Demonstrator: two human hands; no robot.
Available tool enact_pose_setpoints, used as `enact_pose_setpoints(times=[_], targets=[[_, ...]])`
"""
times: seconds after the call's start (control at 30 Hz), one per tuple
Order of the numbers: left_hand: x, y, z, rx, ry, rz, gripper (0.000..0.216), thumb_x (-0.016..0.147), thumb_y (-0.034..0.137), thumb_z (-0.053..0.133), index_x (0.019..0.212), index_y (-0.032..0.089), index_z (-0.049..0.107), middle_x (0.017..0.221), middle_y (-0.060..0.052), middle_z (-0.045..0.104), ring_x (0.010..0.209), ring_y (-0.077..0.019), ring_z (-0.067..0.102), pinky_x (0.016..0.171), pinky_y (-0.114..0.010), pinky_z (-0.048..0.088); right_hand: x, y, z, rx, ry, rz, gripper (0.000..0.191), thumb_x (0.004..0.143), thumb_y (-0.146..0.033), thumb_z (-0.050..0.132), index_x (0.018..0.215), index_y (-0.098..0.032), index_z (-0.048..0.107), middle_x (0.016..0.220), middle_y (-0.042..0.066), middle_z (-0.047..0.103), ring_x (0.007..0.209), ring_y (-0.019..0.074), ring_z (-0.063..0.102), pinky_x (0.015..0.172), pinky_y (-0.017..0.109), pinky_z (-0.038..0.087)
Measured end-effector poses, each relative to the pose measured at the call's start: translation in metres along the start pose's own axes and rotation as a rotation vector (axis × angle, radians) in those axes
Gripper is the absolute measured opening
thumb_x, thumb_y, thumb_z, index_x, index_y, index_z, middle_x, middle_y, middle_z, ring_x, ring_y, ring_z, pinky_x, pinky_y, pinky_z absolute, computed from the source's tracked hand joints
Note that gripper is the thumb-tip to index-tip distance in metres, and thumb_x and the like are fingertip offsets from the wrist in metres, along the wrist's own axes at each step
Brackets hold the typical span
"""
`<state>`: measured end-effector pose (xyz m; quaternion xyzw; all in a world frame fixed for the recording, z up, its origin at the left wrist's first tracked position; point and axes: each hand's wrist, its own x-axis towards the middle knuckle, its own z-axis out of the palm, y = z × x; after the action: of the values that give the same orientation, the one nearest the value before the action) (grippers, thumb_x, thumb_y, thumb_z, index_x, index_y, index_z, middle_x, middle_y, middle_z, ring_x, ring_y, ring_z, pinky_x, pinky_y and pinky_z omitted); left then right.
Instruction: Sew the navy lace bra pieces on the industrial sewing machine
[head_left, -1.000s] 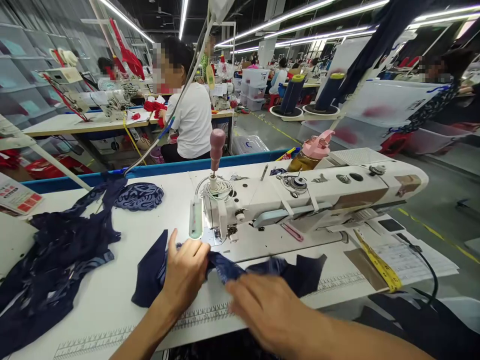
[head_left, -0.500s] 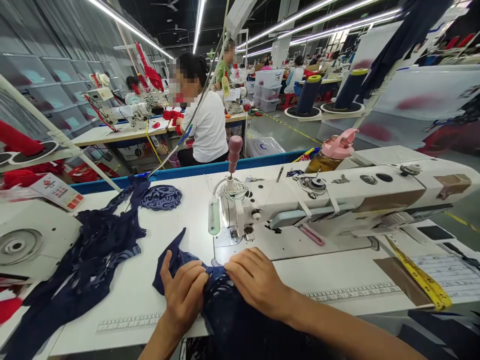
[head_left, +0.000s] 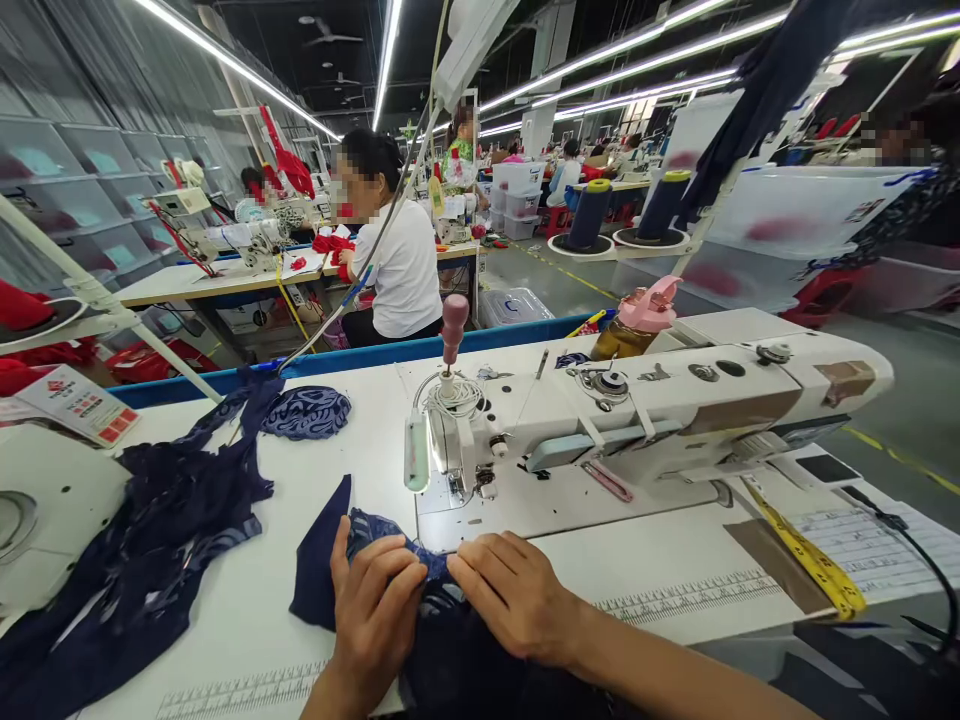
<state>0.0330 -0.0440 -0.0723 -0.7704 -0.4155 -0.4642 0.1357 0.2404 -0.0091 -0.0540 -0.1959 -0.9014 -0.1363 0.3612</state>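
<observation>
Both hands pinch the edge of a navy patterned fabric piece (head_left: 375,528) at the front of the white sewing table. My left hand (head_left: 379,605) is closed on it, thumb raised at the left with a dark flap of cloth beside it. Close by on the right, my right hand (head_left: 514,595) grips the same edge with its fingertips. The cloth hangs down over the table's front edge toward me. Just beyond my hands stands the needle end of a white sewing machine (head_left: 465,455), its lamp lit. The fabric lies short of the presser foot (head_left: 459,490).
Navy cloth pieces (head_left: 187,520) lie in a heap at left, near a patterned oval piece (head_left: 307,412). A yellow tape measure (head_left: 806,555) and paper lie at right. A pink-lidded bottle (head_left: 637,320) stands behind the machine. A person in white (head_left: 401,260) sits at another table.
The view has shifted slightly to the right. My hands still hold the fabric edge, and more of the patterned part shows above my left fingers.
</observation>
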Motion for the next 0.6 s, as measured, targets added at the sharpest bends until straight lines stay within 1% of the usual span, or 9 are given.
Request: enact_pose_setpoints(times=[0.17,0.27,0.3,0.33,0.4,0.43,0.5,0.57,0.6], targets=[[-0.008,-0.009,0.003,-0.032,-0.088,-0.031,0.028,0.085,0.004,0.060,0.108,0.019,0.063,0.083,0.000,0.062,0.079,-0.0143,0.062,0.117,-0.059,0.020,-0.004,-0.001,0.005,0.021,-0.046,0.085,0.029,0.097,-0.007,0.042,0.119,-0.006,0.060,0.088,0.009,0.065,0.079,0.0204,0.056,0.073,0.034,0.044],[-0.009,-0.015,0.003,-0.112,-0.188,-0.115,0.019,0.089,0.011,0.057,0.102,0.023,0.063,0.083,0.001,0.060,0.083,-0.0158,0.062,0.118,-0.054,0.019,-0.003,-0.002,0.010,0.097,-0.120,0.204,0.020,0.097,-0.012,0.043,0.105,-0.014,0.062,0.085,0.006,0.062,0.077,0.0194,0.055,0.067,0.031,0.042],[-0.009,-0.016,0.002,-0.166,-0.233,-0.154,0.015,0.091,0.013,0.055,0.099,0.024,0.062,0.084,0.001,0.061,0.084,-0.0161,0.063,0.118,-0.052,0.022,-0.002,-0.002,0.010,0.132,-0.170,0.249,0.017,0.097,-0.014,0.045,0.099,-0.017,0.061,0.084,0.004,0.061,0.076,0.0188,0.055,0.064,0.029,0.040],[-0.009,-0.016,0.001,-0.235,-0.284,-0.201,0.012,0.093,0.016,0.052,0.097,0.024,0.061,0.084,0.001,0.062,0.084,-0.0161,0.063,0.115,-0.048,0.029,-0.002,-0.002,0.009,0.170,-0.229,0.293,0.014,0.096,-0.015,0.047,0.094,-0.018,0.060,0.083,0.003,0.060,0.073,0.0177,0.056,0.060,0.028,0.038],[-0.010,-0.015,0.000,-0.383,-0.371,-0.310,0.013,0.097,0.023,0.047,0.094,0.024,0.060,0.083,0.000,0.064,0.081,-0.0153,0.064,0.098,-0.036,0.048,-0.001,-0.002,0.007,0.266,-0.327,0.376,0.012,0.094,-0.015,0.049,0.091,-0.021,0.059,0.084,0.001,0.061,0.068,0.0150,0.056,0.056,0.026,0.036],[-0.011,-0.015,-0.001,-0.443,-0.402,-0.364,0.016,0.098,0.026,0.046,0.092,0.023,0.060,0.082,0.000,0.064,0.079,-0.0151,0.064,0.086,-0.031,0.052,0.000,-0.003,0.005,0.328,-0.354,0.421,0.011,0.092,-0.014,0.051,0.091,-0.021,0.059,0.085,0.000,0.061,0.067,0.0139,0.056,0.056,0.025,0.036],[-0.012,-0.016,-0.003,-0.505,-0.438,-0.444,0.022,0.099,0.032,0.044,0.088,0.022,0.060,0.080,-0.001,0.063,0.075,-0.0150,0.064,0.068,-0.024,0.052,0.003,-0.004,0.005,0.475,-0.371,0.533,0.011,0.089,-0.012,0.055,0.089,-0.022,0.059,0.085,-0.001,0.063,0.070,0.0132,0.059,0.061,0.023,0.039],[-0.011,-0.023,-0.009,-0.482,-0.456,-0.458,0.026,0.099,0.035,0.044,0.083,0.022,0.059,0.075,0.000,0.062,0.069,-0.0141,0.063,0.063,-0.022,0.051,0.011,-0.008,0.012,0.675,-0.397,0.662,0.012,0.087,-0.010,0.056,0.085,-0.021,0.059,0.074,-0.004,0.062,0.069,0.0123,0.061,0.066,0.022,0.042],[-0.008,-0.029,-0.015,-0.435,-0.452,-0.432,0.027,0.099,0.034,0.044,0.081,0.021,0.058,0.073,0.000,0.061,0.067,-0.0133,0.062,0.061,-0.021,0.051,0.018,-0.010,0.018,0.774,-0.412,0.714,0.013,0.086,-0.009,0.056,0.083,-0.021,0.058,0.067,-0.005,0.060,0.065,0.0115,0.060,0.066,0.022,0.044]])
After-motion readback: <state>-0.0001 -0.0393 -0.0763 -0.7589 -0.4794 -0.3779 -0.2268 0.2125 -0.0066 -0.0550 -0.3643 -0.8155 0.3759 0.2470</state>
